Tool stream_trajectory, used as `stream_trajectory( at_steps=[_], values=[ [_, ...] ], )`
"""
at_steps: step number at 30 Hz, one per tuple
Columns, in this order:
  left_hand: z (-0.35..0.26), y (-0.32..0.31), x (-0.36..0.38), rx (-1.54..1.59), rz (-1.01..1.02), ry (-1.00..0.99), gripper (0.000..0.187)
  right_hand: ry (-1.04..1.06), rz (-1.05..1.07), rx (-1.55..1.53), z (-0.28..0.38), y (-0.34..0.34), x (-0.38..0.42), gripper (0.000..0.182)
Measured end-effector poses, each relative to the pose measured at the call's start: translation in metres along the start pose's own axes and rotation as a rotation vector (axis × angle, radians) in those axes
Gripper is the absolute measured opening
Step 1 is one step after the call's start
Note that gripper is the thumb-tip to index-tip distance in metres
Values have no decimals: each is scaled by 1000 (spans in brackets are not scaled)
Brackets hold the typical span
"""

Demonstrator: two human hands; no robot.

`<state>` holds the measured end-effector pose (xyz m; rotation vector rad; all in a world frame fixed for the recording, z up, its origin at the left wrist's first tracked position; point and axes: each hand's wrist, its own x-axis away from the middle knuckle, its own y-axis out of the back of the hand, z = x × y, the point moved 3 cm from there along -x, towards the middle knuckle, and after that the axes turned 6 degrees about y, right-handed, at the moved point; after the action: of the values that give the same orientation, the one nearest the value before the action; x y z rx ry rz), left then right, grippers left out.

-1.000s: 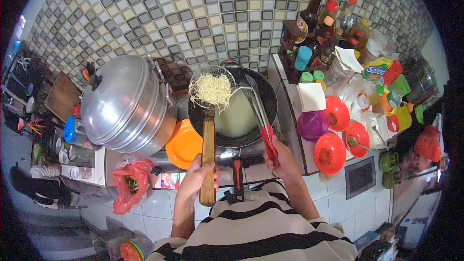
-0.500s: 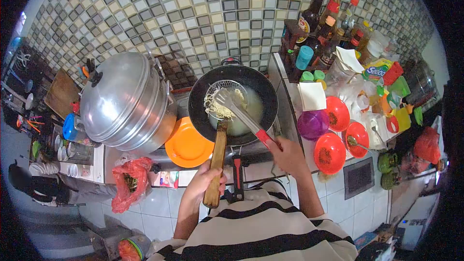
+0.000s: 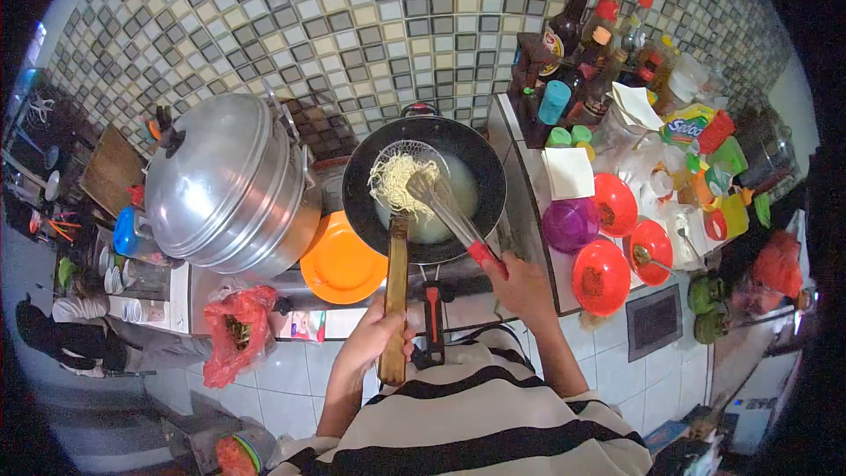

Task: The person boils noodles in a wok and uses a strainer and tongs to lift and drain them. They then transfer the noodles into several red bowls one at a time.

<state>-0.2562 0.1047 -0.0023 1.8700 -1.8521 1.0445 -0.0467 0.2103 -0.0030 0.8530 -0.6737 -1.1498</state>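
My left hand (image 3: pixel 374 337) is wrapped round the wooden handle of a wire strainer (image 3: pixel 397 295). The strainer's mesh basket lies over the left part of a black wok (image 3: pixel 441 130) and carries a heap of pale noodles (image 3: pixel 398 174). Metal tongs (image 3: pixel 456 222) with a red grip are in my closed right hand (image 3: pixel 527 289); their tips rest at the right side of the noodles. Cloudy liquid (image 3: pixel 463 198) shows in the wok beside the basket. The wok's black and red handle (image 3: pixel 433 313) points toward my body, between my two hands.
Left of the wok are an orange plate (image 3: pixel 333 266) and a large aluminium steamer (image 3: pixel 211 185). A red plastic bag (image 3: pixel 238 335) sits at the counter edge. On the right stand red bowls (image 3: pixel 602 280), a purple bowl (image 3: pixel 568 226) and sauce bottles (image 3: pixel 568 22). A person (image 3: pixel 79 339) is at far left.
The strainer has shifted slightly left, and its noodles now show more fully as a heap. The tong tips have moved a little right and down. Both hands keep their grips.
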Motion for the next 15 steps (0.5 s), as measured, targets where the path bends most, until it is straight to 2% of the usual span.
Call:
stream_trajectory(
  at_steps=[2, 7, 11, 15],
  values=[
    [1, 1, -1, -6, 5, -16, 22, -3, 24, -35, -1, 1, 1, 40],
    [0, 0, 1, -19, -4, -23, 21, -47, -156, -26, -3, 7, 1, 40],
    [2, -1, 1, -41, -10, 17, 21, -37, -113, 59, -6, 1, 3, 40],
    [3, -3, 0, -79, -7, 22, 21, -17, -32, -46, -8, -3, 6, 40]
  ],
)
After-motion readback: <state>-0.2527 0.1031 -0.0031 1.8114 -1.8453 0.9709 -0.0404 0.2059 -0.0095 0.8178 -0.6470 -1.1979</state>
